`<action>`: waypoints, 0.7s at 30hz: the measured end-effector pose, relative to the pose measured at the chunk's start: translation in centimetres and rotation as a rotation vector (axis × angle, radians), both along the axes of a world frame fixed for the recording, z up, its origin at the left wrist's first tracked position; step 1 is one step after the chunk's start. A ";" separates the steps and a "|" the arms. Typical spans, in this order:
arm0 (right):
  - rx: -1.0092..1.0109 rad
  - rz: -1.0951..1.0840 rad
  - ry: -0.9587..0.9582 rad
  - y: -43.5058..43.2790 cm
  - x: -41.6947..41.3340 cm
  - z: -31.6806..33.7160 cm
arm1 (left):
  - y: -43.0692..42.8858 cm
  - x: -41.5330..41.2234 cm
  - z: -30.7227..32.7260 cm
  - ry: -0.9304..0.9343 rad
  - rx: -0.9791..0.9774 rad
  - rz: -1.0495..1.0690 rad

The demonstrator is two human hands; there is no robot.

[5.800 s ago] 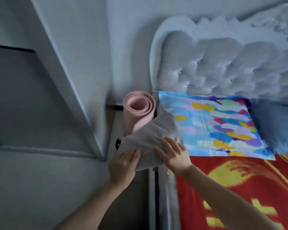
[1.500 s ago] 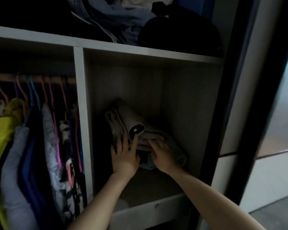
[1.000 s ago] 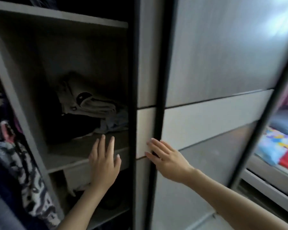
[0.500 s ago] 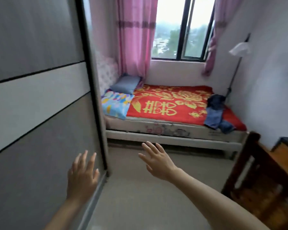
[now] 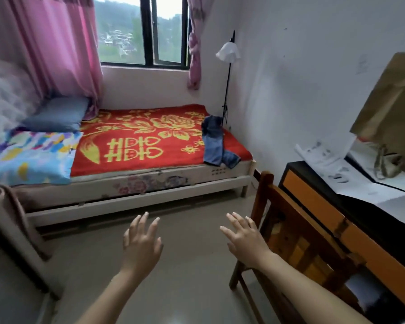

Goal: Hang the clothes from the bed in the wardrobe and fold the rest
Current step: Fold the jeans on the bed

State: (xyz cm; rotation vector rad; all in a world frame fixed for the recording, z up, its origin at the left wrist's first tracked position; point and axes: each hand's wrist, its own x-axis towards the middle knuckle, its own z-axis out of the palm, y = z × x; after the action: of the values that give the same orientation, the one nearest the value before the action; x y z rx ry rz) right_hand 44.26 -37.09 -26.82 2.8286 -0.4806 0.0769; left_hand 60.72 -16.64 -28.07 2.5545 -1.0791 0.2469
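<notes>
Ahead: one bed (image 5: pixel 136 185), one jeans (image 5: pixel 212 146) heap on its right end, near one lamp (image 5: pixel 228 51).
Pillows: two, blue pillow (image 5: pixel 56 114) and patterned pillow (image 5: pixel 31 155), left end.
Hands: two, left hand (image 5: pixel 142 247) and right hand (image 5: pixel 246 242) outstretched, fingers spread, empty.

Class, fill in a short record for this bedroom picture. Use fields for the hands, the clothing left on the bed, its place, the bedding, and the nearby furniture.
Hands: left hand and right hand both open, fingers spread, holding nothing
Clothing left: blue jeans, crumpled, unfolded
Place: on the red blanket at the foot end of the bed, near the floor lamp
Bedding: grey-blue pillow and multicoloured pillow at the head end
Furniture: wooden chair and desk on the right
</notes>
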 end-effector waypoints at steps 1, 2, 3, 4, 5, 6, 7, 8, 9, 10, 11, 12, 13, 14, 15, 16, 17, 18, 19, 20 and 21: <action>-0.001 -0.001 0.034 -1.1 1.5 0.1 | -1.0 1.6 -0.1 -0.012 -0.033 0.005; 0.015 0.017 0.058 -2.6 3.5 -0.2 | -2.1 3.7 -0.4 -0.004 -0.062 0.012; 0.038 0.015 0.077 -3.7 4.8 -0.4 | -2.8 5.2 -0.7 0.017 -0.088 0.020; 0.055 0.004 0.073 -4.9 6.3 -0.5 | -3.4 6.8 -1.1 0.050 -0.099 0.028; 0.064 -0.006 0.060 -6.1 8.0 -0.4 | -4.2 8.7 -1.5 0.093 -0.119 0.040; 0.057 -0.011 0.064 -7.3 9.4 -0.4 | -4.8 10.4 -2.0 0.123 -0.132 0.058; 0.056 0.000 0.067 -8.5 11.2 0.1 | -5.7 12.7 -2.2 0.140 -0.137 0.074; 0.047 0.013 0.069 -9.5 12.6 0.7 | -6.5 14.4 -2.4 0.143 -0.139 0.088; 0.034 0.007 0.073 -10.4 14.0 1.6 | -7.5 16.1 -2.4 0.141 -0.142 0.093; 0.014 -0.010 0.067 -11.6 15.2 2.4 | -8.4 17.7 -2.4 0.148 -0.149 0.097; 0.028 -0.021 0.056 -12.7 16.3 2.7 | -9.5 19.0 -2.5 0.160 -0.151 0.102; 0.025 -0.021 0.046 -14.2 17.4 2.5 | -10.7 20.4 -2.6 0.179 -0.141 0.109; 0.045 -0.047 0.084 -15.4 17.9 2.2 | -11.5 21.2 -2.8 0.204 -0.125 0.112; 0.056 -0.075 0.102 -16.6 18.2 1.9 | -12.3 21.7 -3.1 0.211 -0.117 0.105; 0.062 -0.093 0.096 -18.1 19.0 1.8 | -13.5 22.8 -3.5 0.215 -0.111 0.090; 0.066 -0.098 0.094 -19.1 19.5 2.0 | -14.6 23.6 -3.9 0.212 -0.106 0.082; 0.061 -0.088 0.083 -20.3 20.1 2.3 | -15.9 24.6 -4.1 0.208 -0.101 0.076; 0.055 -0.088 0.085 -21.5 20.8 2.9 | -17.3 25.5 -4.1 0.206 -0.098 0.075; 0.038 -0.108 0.081 -22.9 21.6 3.3 | -18.8 26.5 -3.9 0.191 -0.096 0.066; -0.023 -0.120 0.051 -24.7 22.4 3.4 | -20.7 27.7 -3.8 0.174 -0.067 0.052; 0.025 -0.158 0.060 -26.5 23.2 3.4 | -22.5 28.8 -3.7 0.157 -0.040 0.040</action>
State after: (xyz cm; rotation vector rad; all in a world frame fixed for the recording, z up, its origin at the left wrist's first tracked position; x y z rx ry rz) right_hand 67.47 -63.60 -23.39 2.7966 -0.6932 -0.0450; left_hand 89.56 -39.13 -31.76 2.5141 -0.9564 0.0748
